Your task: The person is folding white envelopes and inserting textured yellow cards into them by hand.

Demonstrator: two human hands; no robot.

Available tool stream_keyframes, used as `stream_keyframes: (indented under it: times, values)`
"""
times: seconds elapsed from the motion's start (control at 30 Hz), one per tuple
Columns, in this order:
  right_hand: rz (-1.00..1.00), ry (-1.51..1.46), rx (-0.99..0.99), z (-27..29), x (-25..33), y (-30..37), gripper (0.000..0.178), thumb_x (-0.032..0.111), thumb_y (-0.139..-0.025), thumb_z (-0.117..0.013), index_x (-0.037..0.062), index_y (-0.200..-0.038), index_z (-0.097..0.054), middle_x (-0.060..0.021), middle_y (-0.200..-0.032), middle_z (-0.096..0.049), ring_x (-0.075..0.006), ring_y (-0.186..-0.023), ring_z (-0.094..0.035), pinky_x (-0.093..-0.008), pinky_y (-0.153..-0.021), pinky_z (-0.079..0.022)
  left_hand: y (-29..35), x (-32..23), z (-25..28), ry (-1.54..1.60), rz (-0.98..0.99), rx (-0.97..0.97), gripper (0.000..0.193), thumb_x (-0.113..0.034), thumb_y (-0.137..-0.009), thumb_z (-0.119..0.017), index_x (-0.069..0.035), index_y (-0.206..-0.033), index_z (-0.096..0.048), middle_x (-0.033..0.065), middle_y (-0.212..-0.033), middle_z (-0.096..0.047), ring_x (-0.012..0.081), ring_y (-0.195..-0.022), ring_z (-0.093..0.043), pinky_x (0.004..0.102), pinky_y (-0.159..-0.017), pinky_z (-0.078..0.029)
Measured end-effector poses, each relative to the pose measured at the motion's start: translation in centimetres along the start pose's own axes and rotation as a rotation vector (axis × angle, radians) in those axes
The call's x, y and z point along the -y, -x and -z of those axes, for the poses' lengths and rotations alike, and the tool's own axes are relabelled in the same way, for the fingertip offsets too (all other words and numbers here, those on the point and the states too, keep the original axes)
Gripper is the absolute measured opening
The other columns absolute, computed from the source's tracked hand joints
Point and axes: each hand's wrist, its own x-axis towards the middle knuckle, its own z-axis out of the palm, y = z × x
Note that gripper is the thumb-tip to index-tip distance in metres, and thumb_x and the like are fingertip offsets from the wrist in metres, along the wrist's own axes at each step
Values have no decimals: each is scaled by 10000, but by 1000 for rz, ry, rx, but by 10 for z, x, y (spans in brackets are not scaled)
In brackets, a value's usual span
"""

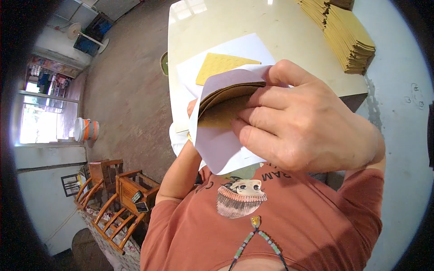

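Note:
In front of my chest is a white paper envelope (226, 156), its mouth spread open. Inside it stands a curved stack of yellow-brown sheets (221, 97). My right hand (307, 122) is closed at the right side of the mouth, with some fingers reaching inside against the sheets and others pinching the white edge. Mostly hidden behind the envelope, my left hand (192, 108) grips its left side; only a bit of the fingers shows. Beyond the envelope, a yellow embossed sheet (224, 67) lies on white paper (246, 45) on the table.
The cream table (212, 27) has a shiny top. Stacks of folded yellow-brown sheets (348, 38) stand at its far right, by the pale wall (398, 90). On the floor to the left are a white-and-orange bucket (87, 129) and wooden furniture (131, 194). A fan (74, 30) stands farther back.

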Motion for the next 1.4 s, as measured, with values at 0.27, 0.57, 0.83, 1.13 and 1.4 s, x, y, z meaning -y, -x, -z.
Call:
stream_keyframes:
  times: [0.27,0.57,0.83,1.13,1.4]
  values:
    - [12,21,-147,-6,11,-4,208,101,-652,-648,0,-833,-664,-46,-705,-619,-133,-666,-594,-296,-675,-411,5,1,5,8,-50,44,147,-93,-700,-695,-60,-842,-706,48,-798,-699,191,-774,-670,386,-909,-438]
    - [-27,94,-203,-10,12,-7,289,103,-661,-643,-38,-911,-673,-56,-732,-631,-137,-667,-582,-297,-695,-414,1,1,2,20,-88,53,146,-89,-699,-699,-58,-841,-705,46,-796,-698,188,-768,-669,378,-897,-442]
    - [-96,165,-161,-14,11,-6,342,124,-656,-616,-30,-957,-673,-27,-740,-626,-126,-687,-580,-288,-701,-412,2,8,0,30,-102,43,145,-85,-698,-702,-55,-840,-703,44,-793,-697,185,-762,-669,371,-886,-446]
    - [-98,155,-177,-16,14,-7,264,119,-660,-633,0,-891,-681,-26,-742,-622,-134,-701,-590,-287,-695,-410,-1,10,-1,38,-114,30,144,-81,-697,-705,-53,-838,-702,42,-791,-696,182,-756,-668,363,-874,-450]
    - [-79,70,-253,-21,12,-11,174,135,-632,-651,17,-757,-628,-59,-840,-628,-174,-794,-589,-294,-686,-416,2,10,5,39,-114,13,143,-78,-696,-709,-51,-837,-701,40,-788,-696,180,-751,-667,355,-863,-453]
